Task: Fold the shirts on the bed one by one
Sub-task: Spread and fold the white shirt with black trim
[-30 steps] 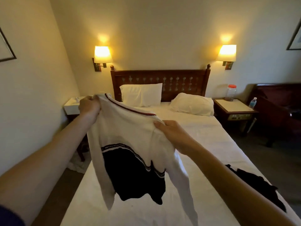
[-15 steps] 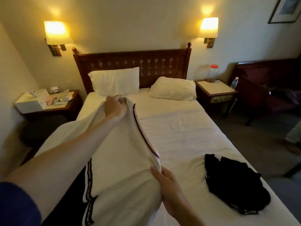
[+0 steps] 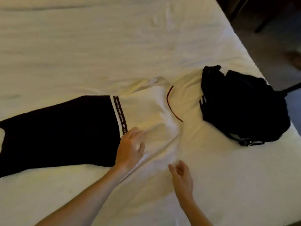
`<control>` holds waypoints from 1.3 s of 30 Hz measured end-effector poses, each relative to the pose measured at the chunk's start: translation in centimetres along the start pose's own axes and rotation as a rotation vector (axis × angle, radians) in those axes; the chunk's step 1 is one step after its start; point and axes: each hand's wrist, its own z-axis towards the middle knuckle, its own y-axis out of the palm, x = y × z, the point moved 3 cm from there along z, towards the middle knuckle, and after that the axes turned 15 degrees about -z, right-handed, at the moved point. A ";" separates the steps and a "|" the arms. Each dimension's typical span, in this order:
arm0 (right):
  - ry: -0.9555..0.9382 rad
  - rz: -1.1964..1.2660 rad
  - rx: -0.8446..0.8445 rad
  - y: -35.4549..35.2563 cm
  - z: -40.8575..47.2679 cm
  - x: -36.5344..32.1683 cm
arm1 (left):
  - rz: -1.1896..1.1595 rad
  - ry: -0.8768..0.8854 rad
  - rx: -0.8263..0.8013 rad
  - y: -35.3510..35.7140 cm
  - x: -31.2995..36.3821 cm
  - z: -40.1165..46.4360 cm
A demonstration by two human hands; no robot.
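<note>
1. Two shirts lie on the bed (image 3: 65,46). One is the white and black shirt (image 3: 91,126), spread out across the sheet. The other is the black shirt (image 3: 244,108), in a crumpled heap just past the white shirt's neck, near the bed's edge.
2. The white and black shirt lies mostly flat. Its black bottom half points one way and its white top half, with a thin red line at the neck, points toward the black shirt. No fold shows in it yet. A sleeve on the near side looks bunched and wrinkled.
3. The left hand (image 3: 130,147) rests on the white part of this shirt, close to the striped band. Its fingers are spread and flat, pressing the cloth, not pinching it.
4. The right hand (image 3: 180,175) is by the near side of the same shirt, next to the wrinkled sleeve. Its fingers are loosely curled and hold nothing.
5. I think the job has barely started. This shirt needs smoothing and folding, and the black shirt has not been touched.
</note>
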 end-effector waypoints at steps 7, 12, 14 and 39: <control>0.025 0.154 -0.286 6.4 -1.7 0.8 | 0.287 0.083 -0.022 -1.6 -8.2 -7.7; 0.023 0.020 -0.368 9.7 -1.9 -0.7 | 0.306 0.078 -0.077 -2.1 -9.8 -7.1; 0.018 0.018 -0.402 10.3 -2.1 -0.2 | 0.452 0.112 -0.111 -2.5 -10.8 -7.0; -1.082 -1.072 0.122 18.6 -12.7 -1.2 | 0.746 -0.164 0.148 -19.6 -20.4 -14.5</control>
